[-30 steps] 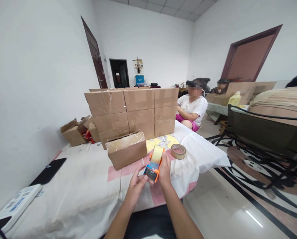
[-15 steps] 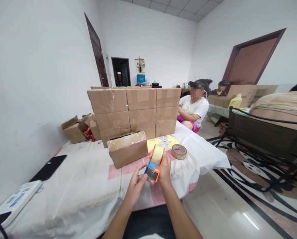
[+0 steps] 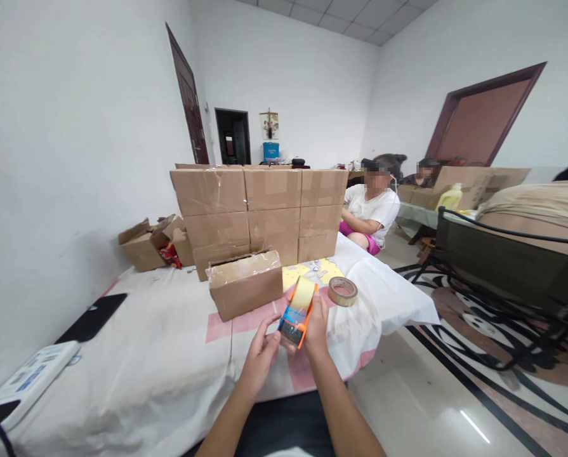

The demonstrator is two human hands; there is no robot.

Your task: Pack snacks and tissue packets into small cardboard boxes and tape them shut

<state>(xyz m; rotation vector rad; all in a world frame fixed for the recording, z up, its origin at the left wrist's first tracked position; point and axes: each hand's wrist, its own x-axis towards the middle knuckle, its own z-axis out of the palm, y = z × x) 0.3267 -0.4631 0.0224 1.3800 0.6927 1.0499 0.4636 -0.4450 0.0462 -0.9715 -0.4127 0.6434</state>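
An orange and blue tape dispenser (image 3: 297,312) with a yellowish roll is held over the table's front edge. My right hand (image 3: 317,325) is wrapped round its right side. At its lower left, my left hand (image 3: 263,348) touches the front end with bent fingers; whether it grips the dispenser or the tape end is too small to tell. Just right of the dispenser, a separate tape roll (image 3: 343,291) lies flat on the cloth. To the left stands a small cardboard box (image 3: 246,287) with clear tape along its top edge. Behind it rises a stack of taped cartons (image 3: 273,212).
Opened cartons (image 3: 143,246) sit at the back left by the wall. A black flat item (image 3: 93,317) and a white power strip (image 3: 36,381) lie on the left of the cloth-covered table (image 3: 160,355). A person in white (image 3: 374,204) sits behind the table's right side.
The view has shifted very slightly. Both hands and the dispenser keep nearly the same pose, and the boxes have not moved.
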